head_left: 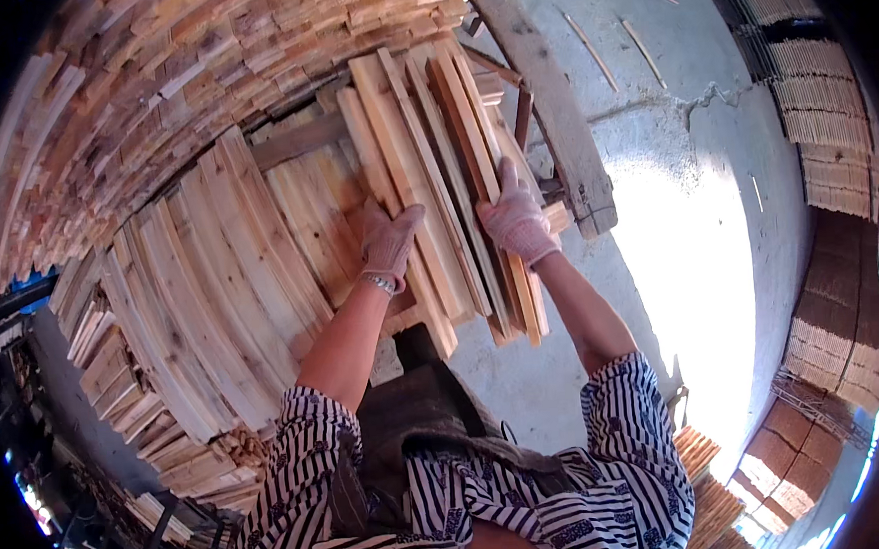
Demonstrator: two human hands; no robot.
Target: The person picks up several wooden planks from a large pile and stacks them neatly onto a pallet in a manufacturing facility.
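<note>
A row of narrow wooden boards (433,180), several standing on edge side by side, lies between my hands. My left hand (390,239), in a pale knit glove, closes on the row's left side with its thumb over the top. On the right side my right hand (519,219), gloved as well, grips the outer boards with its index finger stretched along them. Small gaps show between some boards, and they tilt a little. The fingertips on the outer sides are partly hidden. Left of the row, wider flat planks (226,276) lie beside one another.
A tall stack of board ends (239,61) fills the far left. A thick timber beam (561,119) runs beyond my right hand. Thin sticks (644,53) lie on the concrete floor (600,306). Bundled wood piles (828,105) line the right wall.
</note>
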